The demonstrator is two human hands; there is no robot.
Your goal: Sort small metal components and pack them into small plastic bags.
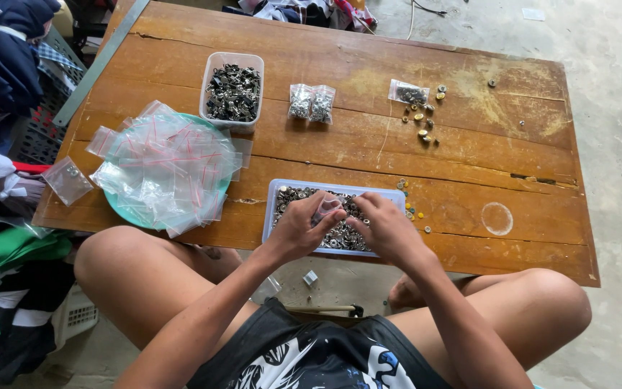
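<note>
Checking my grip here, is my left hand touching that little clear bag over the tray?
Touching. The head view shows the left hand pinching the small clear bag between its fingertips, with the right hand on its other side, above the tray of metal parts.

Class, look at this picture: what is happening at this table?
A seated person holds a small clear bag between the left hand and right hand, above a shallow tray of small metal fasteners on a wooden table. A pile of empty clear bags lies to the left; two filled bags sit farther back.
</note>
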